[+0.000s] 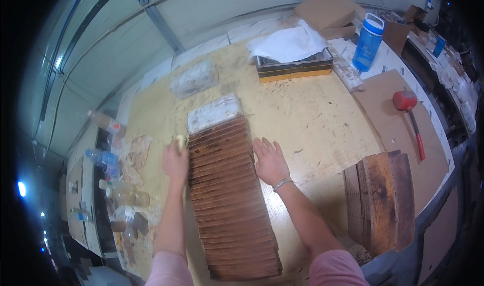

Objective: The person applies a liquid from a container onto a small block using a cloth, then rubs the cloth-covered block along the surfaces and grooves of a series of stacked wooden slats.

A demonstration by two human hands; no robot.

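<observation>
A long row of overlapping dark-brown wooden strips (227, 190) runs down the middle of the table toward me. Its far end meets a white wrapped block (216, 113). At the row's left edge, my left hand (175, 161) is closed on a small pale-yellow piece, perhaps sponge or folded cloth; most of it is hidden by the fingers. My right hand (271, 162) lies against the right edge of the row, its fingers apart and nothing in them.
More brown wooden boards (380, 203) stand at the right. Beyond them lies a red-headed mallet (406, 100) on cardboard (388, 92). A blue bottle (368, 44) and a cloth-topped box (295, 70) are at the back. Several bottles (127, 195) line the left edge.
</observation>
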